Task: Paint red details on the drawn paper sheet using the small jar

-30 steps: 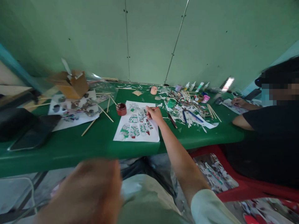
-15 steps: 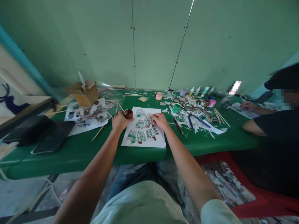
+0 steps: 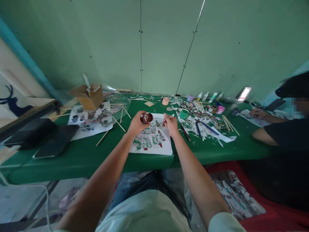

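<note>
My left hand is wrapped round a small jar of dark red paint, tilted with its mouth toward me, over the left part of a white sheet. On this sheet are printed pieces coloured green and red, some partly hidden by the jar. My right hand pinches a thin paintbrush, its tip pointing left toward the jar, apart from it. A green paint pot stands a little beyond my right hand.
Paper scraps, blue-handled pliers and a dark pen-like tool lie on the right. Wooden sticks and a second printed sheet are on the left, by a cardboard box. A co-worker's hand works at far right.
My left hand has moved right with the jar and tipped it toward me. My right hand has shifted slightly right, and the brush has come up off the sheet's pieces.
</note>
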The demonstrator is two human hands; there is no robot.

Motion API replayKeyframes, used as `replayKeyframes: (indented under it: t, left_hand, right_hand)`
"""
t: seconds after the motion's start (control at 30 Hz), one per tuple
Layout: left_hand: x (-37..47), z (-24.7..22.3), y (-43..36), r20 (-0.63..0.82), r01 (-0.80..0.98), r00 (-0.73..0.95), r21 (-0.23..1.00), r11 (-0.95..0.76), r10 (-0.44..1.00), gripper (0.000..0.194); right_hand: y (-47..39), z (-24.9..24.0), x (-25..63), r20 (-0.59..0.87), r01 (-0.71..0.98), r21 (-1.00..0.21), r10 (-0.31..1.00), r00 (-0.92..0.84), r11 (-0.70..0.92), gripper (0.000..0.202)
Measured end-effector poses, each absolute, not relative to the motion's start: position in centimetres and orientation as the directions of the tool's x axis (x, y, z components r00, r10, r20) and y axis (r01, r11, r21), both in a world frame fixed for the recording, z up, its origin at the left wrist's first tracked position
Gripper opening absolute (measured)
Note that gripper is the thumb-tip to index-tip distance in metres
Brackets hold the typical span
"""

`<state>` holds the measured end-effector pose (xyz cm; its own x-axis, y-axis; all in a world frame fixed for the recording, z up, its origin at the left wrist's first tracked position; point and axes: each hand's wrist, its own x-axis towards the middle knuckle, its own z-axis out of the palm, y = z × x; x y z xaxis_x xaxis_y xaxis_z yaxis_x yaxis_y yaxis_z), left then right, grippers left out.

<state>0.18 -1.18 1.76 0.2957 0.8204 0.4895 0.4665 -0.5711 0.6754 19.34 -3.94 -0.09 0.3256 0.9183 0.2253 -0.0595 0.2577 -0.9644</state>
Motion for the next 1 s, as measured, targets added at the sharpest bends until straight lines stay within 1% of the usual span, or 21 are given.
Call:
replayKeyframes:
  t: [0.07,0.1,0.23,0.3,0.4,0.53,0.7,0.8,0.93,1.0]
  left_hand:
    - [0.1,1.3,-1.7,0.518,0.479,0.35,0.616,-0.625,0.78,0.054]
    - [0.0,1.1,-1.8,0.514,0.492,0.378,0.593,-0.638,0.77,0.053]
    - [-0.5,1.0,-1.9,0.471,0.55,0.412,0.553,-0.625,0.78,0.051]
    - [-0.6,1.0,-1.8,0.454,0.57,0.406,0.551,-0.609,0.793,0.052]
    - [-0.6,0.9,-1.7,0.424,0.583,0.414,0.556,-0.592,0.806,0.053]
    - [-0.5,0.8,-1.6,0.431,0.574,0.413,0.56,-0.597,0.802,0.053]
    - [-0.5,0.6,-1.5,0.429,0.566,0.408,0.573,-0.592,0.806,0.053]
    - [-0.5,0.5,-1.5,0.439,0.555,0.407,0.578,-0.599,0.801,0.053]
    - [-0.5,0.5,-1.4,0.439,0.539,0.407,0.592,-0.599,0.801,0.053]
    - [-0.5,0.4,-1.4,0.433,0.536,0.407,0.6,-0.594,0.805,0.053]
  right_hand:
    - [-4.0,0.3,19.5,0.216,-0.155,-0.946,0.911,0.35,0.284,0.044]
    - [-4.1,0.4,19.6,0.211,-0.193,-0.939,0.919,0.333,0.286,0.045]
    - [-4.3,0.6,19.6,0.219,-0.269,-0.919,0.941,0.256,0.287,0.044]
    - [-4.3,0.5,19.4,0.227,-0.262,-0.921,0.943,0.245,0.29,0.041]
    - [-4.3,0.2,19.2,0.244,-0.201,-0.936,0.945,0.217,0.288,0.039]
    - [-4.2,0.0,19.0,0.248,-0.127,-0.954,0.952,0.181,0.272,0.037]
    - [-4.4,0.3,19.2,0.228,-0.173,-0.947,0.946,0.232,0.27,0.038]
    - [-4.4,0.4,19.3,0.217,-0.193,-0.945,0.948,0.232,0.263,0.04]
    - [-4.3,0.1,19.3,0.231,-0.163,-0.95,0.949,0.214,0.267,0.041]
    - [-4.2,0.0,19.3,0.231,-0.141,-0.953,0.944,0.237,0.268,0.042]
